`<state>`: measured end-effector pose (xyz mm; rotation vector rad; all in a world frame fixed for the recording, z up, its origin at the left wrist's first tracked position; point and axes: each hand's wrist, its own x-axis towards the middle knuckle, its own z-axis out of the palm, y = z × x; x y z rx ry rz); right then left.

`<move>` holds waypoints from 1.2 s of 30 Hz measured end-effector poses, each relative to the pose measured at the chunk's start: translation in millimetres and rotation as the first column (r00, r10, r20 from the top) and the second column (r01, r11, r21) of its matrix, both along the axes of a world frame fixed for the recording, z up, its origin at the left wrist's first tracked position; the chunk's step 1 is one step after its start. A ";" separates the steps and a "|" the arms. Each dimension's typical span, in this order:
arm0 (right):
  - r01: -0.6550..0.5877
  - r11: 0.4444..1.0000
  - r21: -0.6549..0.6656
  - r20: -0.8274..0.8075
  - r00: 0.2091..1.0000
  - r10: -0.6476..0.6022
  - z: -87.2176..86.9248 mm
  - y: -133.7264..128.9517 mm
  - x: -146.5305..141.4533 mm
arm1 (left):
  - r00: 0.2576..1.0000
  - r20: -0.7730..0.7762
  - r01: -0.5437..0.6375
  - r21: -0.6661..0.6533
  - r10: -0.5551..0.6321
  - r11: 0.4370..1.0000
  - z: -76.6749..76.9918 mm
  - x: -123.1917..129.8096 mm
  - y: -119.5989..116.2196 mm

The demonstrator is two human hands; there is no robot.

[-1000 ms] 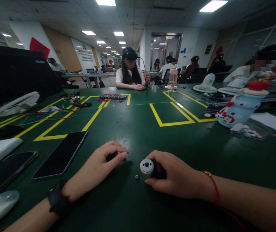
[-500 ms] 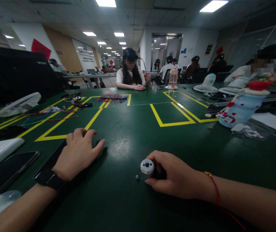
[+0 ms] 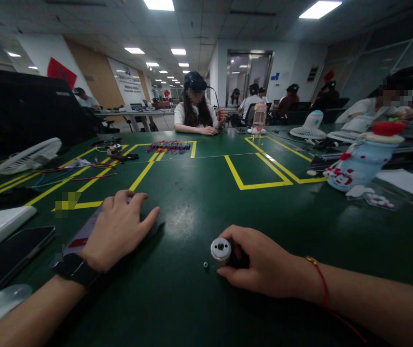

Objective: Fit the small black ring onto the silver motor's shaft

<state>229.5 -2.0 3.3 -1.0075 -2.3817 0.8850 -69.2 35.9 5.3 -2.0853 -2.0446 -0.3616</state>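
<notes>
My right hand curls its thumb and fingers around a silver metal cylinder, which stands upright on the green table. The cylinder's round top face has a dark centre and two small holes. Just left of it lies a tiny metal part, touched by neither hand. Over a phone with a lit screen, my left hand is spread, fingers apart and holding nothing. Most of the phone is hidden under this hand and wrist, so whether they touch cannot be made out.
Left of my arm lie a dark tablet-like device, a white box and a computer mouse. Loose wires and a white fan lie farther back. A blue bottle stands right. Across the table sits a person.
The phone's screen has gone from dark to lit. My left hand has shifted slightly right. My right hand and the cylinder stay where they were.
</notes>
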 end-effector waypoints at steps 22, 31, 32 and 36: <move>-0.016 0.999 0.042 -0.021 1.000 0.017 -6.2 2.2 -0.6 | 0.620 0.566 0.743 -0.203 -0.543 0.637 -0.3 62.9 -41.0; -0.016 0.999 0.046 -0.020 1.000 0.017 -5.8 1.8 -2.2 | 0.562 0.680 0.582 0.079 -0.470 0.809 10.7 72.5 -46.6; -0.018 0.999 0.048 -0.022 1.000 0.019 -6.0 2.0 -2.5 | 0.557 0.676 0.581 0.097 -0.482 0.808 12.0 74.5 -48.6; -0.027 0.995 0.092 -0.006 1.000 0.027 -8.0 3.4 -3.1 | 0.558 0.641 0.629 0.086 -0.527 0.772 13.5 83.1 -54.7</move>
